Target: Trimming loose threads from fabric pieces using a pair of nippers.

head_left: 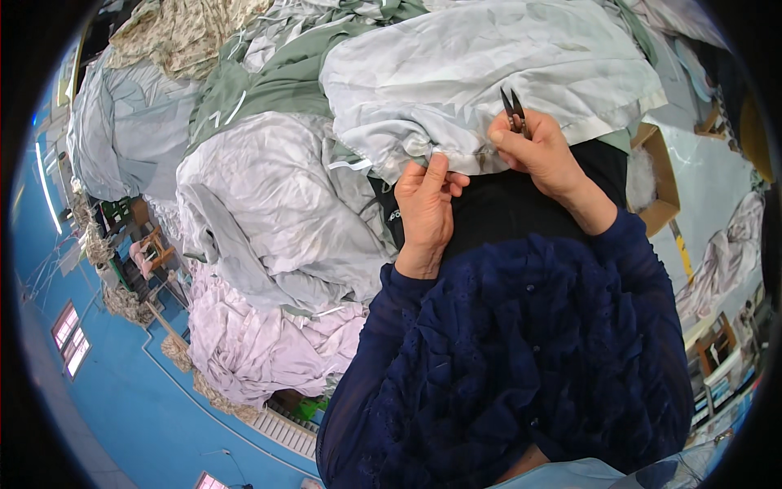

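A pale whitish cloth (pixel 489 69) lies spread in front of me, its near hem edge reaching over my black-clad lap (pixel 513 208). My left hand (pixel 428 204) pinches that near edge, thumb on top and fingers curled beneath. Held in my right hand (pixel 542 155) is a pair of dark thread snips (pixel 513 110), the two pointed blades slightly apart and aimed away from me, above the cloth. The right fingers wrap round the handles, which are partly hidden. Beside my left hand the cloth is bunched into folds.
Crumpled white fabric (pixel 277 204) piles up at the left, with pinkish fabric (pixel 261 342) below it. Green cloth (pixel 285 69) and a patterned beige bundle (pixel 179 33) lie farther back. At right stands an open cardboard box (pixel 664 179) with white material inside.
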Available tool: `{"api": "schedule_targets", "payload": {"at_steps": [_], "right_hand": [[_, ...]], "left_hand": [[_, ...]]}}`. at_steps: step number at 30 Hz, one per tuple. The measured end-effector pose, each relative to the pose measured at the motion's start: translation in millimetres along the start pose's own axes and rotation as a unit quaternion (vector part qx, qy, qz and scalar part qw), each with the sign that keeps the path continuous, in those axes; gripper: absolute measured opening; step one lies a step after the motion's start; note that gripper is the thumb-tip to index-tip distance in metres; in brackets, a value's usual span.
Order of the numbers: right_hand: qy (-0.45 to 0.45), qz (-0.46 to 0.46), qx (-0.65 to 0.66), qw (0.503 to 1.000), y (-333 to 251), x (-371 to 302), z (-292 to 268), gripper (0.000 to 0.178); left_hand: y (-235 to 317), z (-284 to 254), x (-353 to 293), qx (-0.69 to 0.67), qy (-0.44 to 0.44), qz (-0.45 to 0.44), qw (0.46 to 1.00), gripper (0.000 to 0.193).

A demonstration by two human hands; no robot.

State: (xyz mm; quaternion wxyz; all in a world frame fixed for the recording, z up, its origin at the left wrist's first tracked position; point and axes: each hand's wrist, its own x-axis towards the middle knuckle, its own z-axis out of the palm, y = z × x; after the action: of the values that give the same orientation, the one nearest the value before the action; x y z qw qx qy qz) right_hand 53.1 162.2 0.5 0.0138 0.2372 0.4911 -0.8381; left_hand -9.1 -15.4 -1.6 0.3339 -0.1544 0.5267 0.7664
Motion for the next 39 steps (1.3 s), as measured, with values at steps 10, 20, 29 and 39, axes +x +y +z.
{"api": "schedule_targets", "payload": {"at_steps": [10, 20, 29, 39], "right_hand": [[-0.019, 0.018, 0.039, 0.999, -0.9, -3.1, 0.1, 0.013], [0.081, -0.055, -0.127, 0.987, -5.5, 9.6, -25.0, 0.031], [0.000, -0.216, -0.358, 0.908, 2.1, -23.4, -26.5, 0.027], [-0.005, -0.175, -0.325, 0.929, 8.6, -21.4, -13.5, 0.025]], "left_hand": [[0.3, 28.1, 4.0, 0.159, -0.041, -0.031, 0.986, 0.013], [-6.5, 21.3, 5.8, 0.088, -0.037, -0.011, 0.995, 0.008], [-1.0, 22.6, 6.1, 0.039, -0.030, -0.037, 0.998, 0.007], [-2.6, 19.9, 7.4, 0.005, -0.050, -0.043, 0.998, 0.006]]}}
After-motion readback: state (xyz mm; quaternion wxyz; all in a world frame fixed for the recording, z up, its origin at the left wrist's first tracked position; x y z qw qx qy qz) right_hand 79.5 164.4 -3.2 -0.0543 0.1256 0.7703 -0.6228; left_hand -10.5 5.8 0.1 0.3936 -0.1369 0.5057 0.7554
